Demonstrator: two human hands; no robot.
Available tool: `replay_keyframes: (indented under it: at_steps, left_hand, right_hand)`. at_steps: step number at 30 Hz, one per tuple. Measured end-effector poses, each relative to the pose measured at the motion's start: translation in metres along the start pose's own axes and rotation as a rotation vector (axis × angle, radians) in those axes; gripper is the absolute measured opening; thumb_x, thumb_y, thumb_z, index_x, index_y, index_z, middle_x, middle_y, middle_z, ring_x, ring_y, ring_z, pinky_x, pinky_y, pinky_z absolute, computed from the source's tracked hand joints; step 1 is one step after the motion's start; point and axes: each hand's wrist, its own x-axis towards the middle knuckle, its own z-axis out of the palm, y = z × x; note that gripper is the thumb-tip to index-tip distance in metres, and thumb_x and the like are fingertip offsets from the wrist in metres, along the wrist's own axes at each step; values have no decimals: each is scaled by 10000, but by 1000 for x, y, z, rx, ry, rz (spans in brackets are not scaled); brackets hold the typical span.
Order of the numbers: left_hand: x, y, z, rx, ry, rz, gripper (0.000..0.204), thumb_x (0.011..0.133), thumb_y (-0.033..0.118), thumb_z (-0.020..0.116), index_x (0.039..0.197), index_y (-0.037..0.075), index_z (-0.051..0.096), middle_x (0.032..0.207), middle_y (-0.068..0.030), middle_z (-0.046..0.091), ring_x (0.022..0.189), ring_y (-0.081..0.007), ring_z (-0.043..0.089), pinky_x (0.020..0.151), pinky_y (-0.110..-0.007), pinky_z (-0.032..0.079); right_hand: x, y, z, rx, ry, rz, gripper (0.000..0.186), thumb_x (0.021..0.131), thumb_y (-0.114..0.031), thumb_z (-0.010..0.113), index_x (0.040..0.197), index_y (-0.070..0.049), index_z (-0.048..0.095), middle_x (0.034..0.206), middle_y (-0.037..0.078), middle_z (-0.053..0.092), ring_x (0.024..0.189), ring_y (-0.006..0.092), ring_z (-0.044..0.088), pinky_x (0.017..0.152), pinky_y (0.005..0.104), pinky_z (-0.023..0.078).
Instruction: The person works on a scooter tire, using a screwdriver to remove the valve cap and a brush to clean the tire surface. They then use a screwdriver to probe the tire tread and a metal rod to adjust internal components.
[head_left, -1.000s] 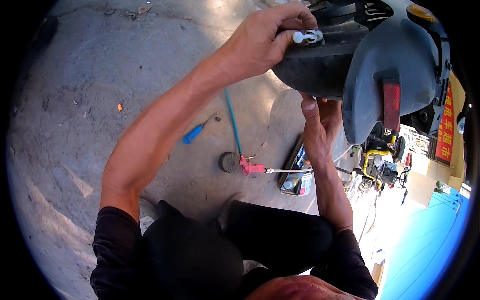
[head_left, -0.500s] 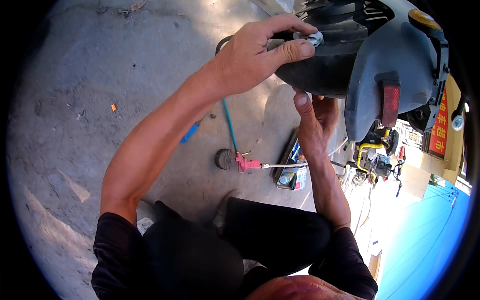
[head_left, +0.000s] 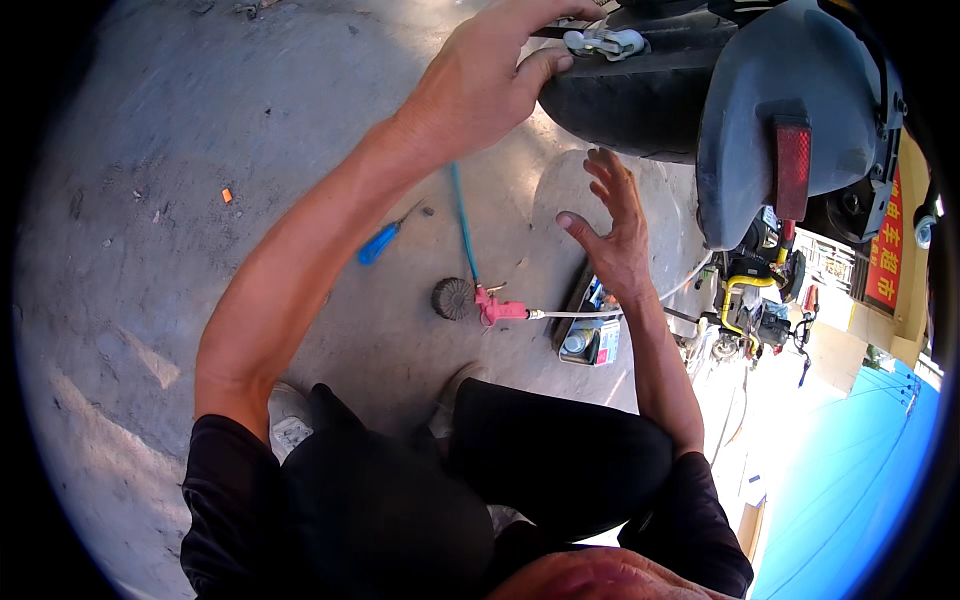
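Now the fitting point(head_left: 606, 43) lies left-to-right on the black part point(head_left: 635, 105), one end by our left hand point(head_left: 480, 82), grip unclear; our right hand point(head_left: 618, 238) is spread, empty, off the part's near edge, over open ground point(head_left: 528, 235).

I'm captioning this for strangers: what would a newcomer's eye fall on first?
Probably the rounded grey vehicle panel with its red rectangular reflector, at the upper right. Left of it, the left hand is at a small whitish fitting against a black curved part, with the open right hand below. On the ground near the middle, a pink gun-shaped tool meets a thin teal hose.
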Motion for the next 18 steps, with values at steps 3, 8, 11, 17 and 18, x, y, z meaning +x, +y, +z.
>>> replay_keyframes:
  at_steps: [3,8,11,17,18]
  left_hand:
    - [-35,13,0,280,73,-57,553,934,150,704,1464,64,570,1431,-116,603,1281,-256,590,1092,-373,466]
    - [-83,23,21,333,-79,-362,767,854,159,783,1535,47,449,1537,-169,508,1426,-346,474,1158,-442,409]
    - [-68,20,37,354,-38,-320,819,830,217,825,1515,16,424,1511,-204,510,1417,-381,471,1145,-455,416]
    - [-50,10,42,388,-24,-350,862,791,341,872,1489,20,480,1478,-208,556,1382,-393,516,1114,-461,443]
    - [-47,13,40,370,-44,-402,865,791,358,871,1493,24,492,1486,-207,558,1387,-390,519,1115,-461,444]
  right_hand:
    - [-44,75,14,-345,-312,116,1056,738,-206,920,1604,-58,335,1577,206,419,1432,397,473,1190,464,414]
    - [-124,158,58,-475,-687,104,1085,726,-219,915,1606,-71,298,1529,228,442,1354,413,536,1108,472,480]
    - [-138,178,76,-466,-804,161,1024,742,-220,901,1578,-73,327,1473,224,498,1282,406,590,1054,490,504]
    - [-139,200,90,-283,-599,187,973,798,-186,850,1582,-95,279,1297,208,596,1125,407,667,943,489,548]
    - [-134,186,88,-288,-569,188,978,801,-178,845,1587,-101,269,1275,206,605,1105,409,674,926,491,553]
